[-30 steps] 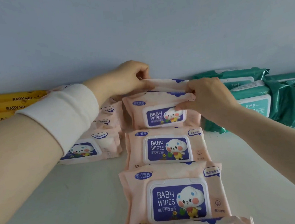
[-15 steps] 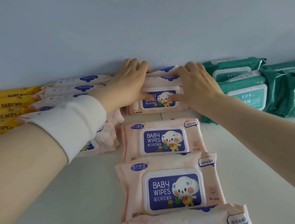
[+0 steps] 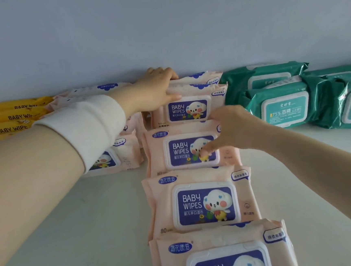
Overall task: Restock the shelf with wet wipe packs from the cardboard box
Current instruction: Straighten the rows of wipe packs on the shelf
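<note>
Pink wipe packs (image 3: pixel 204 202) already line your shelf (image 3: pixel 72 226) from 6 to 12 o'clock. Left hand (image 3: pixel 156 90) clamps the 12 o'clock stack (image 3: pixel 189 110), right hand (image 3: pixel 231 130) touches the next pack (image 3: pixel 178 151), grip unclear. Box unseen, so what's left is anyone's guess.

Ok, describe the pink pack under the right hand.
The pink pack is soft pale-pink film with a white hard lid bearing a blue BABY WIPES label and cartoon bear. It lies label up, second from the back in the middle row on the white shelf; the right hand rests fingertips on its lid.
</note>
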A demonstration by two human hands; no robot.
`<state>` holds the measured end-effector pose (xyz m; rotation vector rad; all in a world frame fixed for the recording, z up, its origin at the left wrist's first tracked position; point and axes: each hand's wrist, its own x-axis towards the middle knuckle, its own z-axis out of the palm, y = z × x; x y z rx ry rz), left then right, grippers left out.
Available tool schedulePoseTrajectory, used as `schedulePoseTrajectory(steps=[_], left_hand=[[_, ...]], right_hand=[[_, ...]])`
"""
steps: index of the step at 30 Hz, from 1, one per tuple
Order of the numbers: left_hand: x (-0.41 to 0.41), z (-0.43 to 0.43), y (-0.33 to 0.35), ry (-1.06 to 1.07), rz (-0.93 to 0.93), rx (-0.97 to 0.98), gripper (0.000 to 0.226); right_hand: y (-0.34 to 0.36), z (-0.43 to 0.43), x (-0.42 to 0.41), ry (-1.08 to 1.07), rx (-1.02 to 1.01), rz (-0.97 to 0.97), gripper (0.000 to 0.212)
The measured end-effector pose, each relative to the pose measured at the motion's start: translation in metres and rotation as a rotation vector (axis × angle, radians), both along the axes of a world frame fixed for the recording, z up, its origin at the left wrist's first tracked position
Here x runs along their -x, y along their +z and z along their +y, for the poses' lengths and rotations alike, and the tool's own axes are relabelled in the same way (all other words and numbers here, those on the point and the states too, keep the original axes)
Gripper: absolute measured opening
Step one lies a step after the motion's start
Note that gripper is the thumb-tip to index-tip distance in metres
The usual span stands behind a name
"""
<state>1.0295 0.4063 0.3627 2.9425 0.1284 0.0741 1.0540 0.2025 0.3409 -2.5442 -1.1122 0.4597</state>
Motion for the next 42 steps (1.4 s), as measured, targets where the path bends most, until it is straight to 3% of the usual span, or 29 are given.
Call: schedulePoseTrajectory(steps=[3,6,9,12,15,17,19,21,25,27,30,34,37,40,42], left_hand=[[0.006,0.004,0.010,0.005,0.064,0.213,0.052],[0.016,0.002,0.015,0.018,0.144,0.360,0.091],[0.022,-0.001,0.008,-0.018,0.100,0.076,0.103],[0.020,-0.005,0.002,-0.030,0.055,-0.073,0.095],[0.016,-0.004,0.000,-0.028,0.043,-0.088,0.085],[0.017,-0.003,-0.001,-0.038,0.023,-0.106,0.083],[0.018,-0.005,-0.002,-0.043,0.008,-0.132,0.082],[0.018,-0.007,-0.002,-0.039,0.007,-0.137,0.082],[0.018,-0.007,0.000,-0.035,0.026,-0.134,0.083],[0.017,-0.008,0.002,-0.032,0.051,-0.105,0.083],[0.016,-0.007,0.013,-0.010,0.135,0.036,0.082],[0.025,-0.014,0.031,-0.007,0.155,0.172,0.105],[0.038,-0.023,0.019,-0.100,0.168,-0.018,0.123],[0.042,-0.025,-0.002,-0.137,0.155,-0.229,0.114],[0.040,-0.023,-0.009,-0.135,0.104,-0.250,0.109]], right_hand=[[0.000,0.008,-0.009,-0.101,-0.163,-0.266,0.069],[-0.005,0.014,-0.014,-0.179,-0.298,-0.471,0.068],[-0.009,0.018,-0.013,-0.160,-0.201,-0.540,0.068],[0.003,0.011,-0.003,-0.128,-0.148,-0.633,0.068],[0.013,-0.015,0.023,-0.046,-0.311,-0.445,0.076],[0.012,-0.034,0.046,0.066,-0.045,-0.202,0.097],[0.004,-0.046,0.058,0.117,0.260,-0.046,0.104],[-0.004,-0.049,0.060,0.097,0.304,0.079,0.092],[-0.004,-0.046,0.058,0.073,0.174,0.219,0.058],[0.003,-0.045,0.055,0.039,0.069,0.140,0.059],[0.012,-0.034,0.038,-0.018,-0.081,-0.224,0.063],[0.008,-0.013,0.015,-0.125,-0.127,-0.445,0.067],[-0.004,-0.002,0.011,-0.184,-0.106,-0.448,0.072],[-0.004,-0.007,0.024,-0.217,-0.103,-0.516,0.079],[0.002,-0.026,0.039,-0.172,-0.181,-0.421,0.089]])
